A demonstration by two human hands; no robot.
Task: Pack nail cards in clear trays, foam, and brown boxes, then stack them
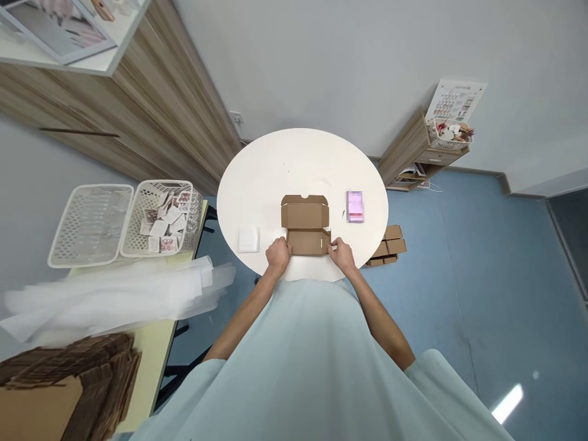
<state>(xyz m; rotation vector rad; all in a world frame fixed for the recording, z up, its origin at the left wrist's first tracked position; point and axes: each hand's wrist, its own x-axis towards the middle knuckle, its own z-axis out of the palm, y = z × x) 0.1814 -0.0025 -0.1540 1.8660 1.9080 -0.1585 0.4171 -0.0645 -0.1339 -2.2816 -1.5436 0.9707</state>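
A brown cardboard mailer box (305, 215) stands unlidded on the white oval table (257, 171), its lid folded back away from me with side flaps spread. My left hand (278, 254) is closed on the box's near left corner. At the near right corner, my right hand (342, 253) pinches the box's side wall between thumb and fingers. Right of the box lies a small pink and purple packet (355, 206), its print blurred. To the left, near my left hand, is a translucent white square pouch (248, 239).
On the left, a pale side table (149, 367) carries a white basket (157, 184) of small packets, white wrapping sheets (114, 300) and stacked flat cardboard (105, 386). Folded boxes (394, 246) sit low behind the table's right edge. A wooden cabinet (408, 147) stands by the wall.
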